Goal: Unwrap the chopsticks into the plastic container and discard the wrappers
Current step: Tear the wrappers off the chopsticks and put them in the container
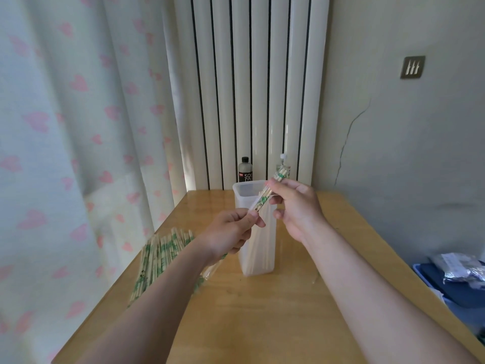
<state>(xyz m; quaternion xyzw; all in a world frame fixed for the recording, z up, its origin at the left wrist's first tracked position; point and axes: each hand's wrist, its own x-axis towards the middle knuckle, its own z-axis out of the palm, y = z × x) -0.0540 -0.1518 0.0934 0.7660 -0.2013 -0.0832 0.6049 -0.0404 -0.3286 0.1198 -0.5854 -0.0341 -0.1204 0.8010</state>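
Head camera: left hand (231, 232) is pinching a clear green-printed wrapper (258, 204), right hand (296, 206) gripping its wooden chopsticks (280, 174), above the partly filled translucent plastic container (256, 261); many wrapped pairs (160, 256) are waiting left of them.

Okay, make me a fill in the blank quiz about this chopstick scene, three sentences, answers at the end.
1. The wrapped pair held by the left hand and right hand hangs over the ____.
2. The pile of wrapped chopsticks lies on the table, partly under the ____ forearm.
3. The dark bottle by the radiator has a ____ cap.

Answers: container; left; black.
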